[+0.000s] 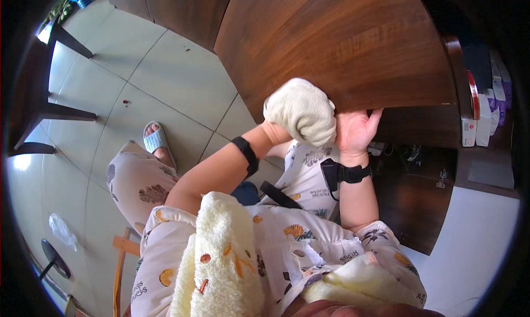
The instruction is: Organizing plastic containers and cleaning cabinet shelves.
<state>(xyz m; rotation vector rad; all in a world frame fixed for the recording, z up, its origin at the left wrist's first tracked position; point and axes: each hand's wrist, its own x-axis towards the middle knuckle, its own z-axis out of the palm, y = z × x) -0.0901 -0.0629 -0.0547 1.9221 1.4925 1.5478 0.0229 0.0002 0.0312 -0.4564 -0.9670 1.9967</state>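
A bunched white cloth [299, 106] covers my left hand, so its fingers are hidden; only the wrist shows below. The cloth lies against the near edge of a dark brown wooden panel [331, 48]. Just to the right, and close beside the cloth, is my right hand [355, 128], palm turned up and thumb spread. Its fingers pass out of sight at the panel's edge, so I cannot tell whether they grip it. Black straps [246, 155] circle both wrists, the right one with a black device [330, 174].
Below the panel at right is a dark wooden door [418, 209] with a metal hinge [443, 178]. Tissue packs [482, 122] stand on a shelf at far right. Dark chair legs [68, 112] and a plastic bag [62, 230] are on the tiled floor [165, 85].
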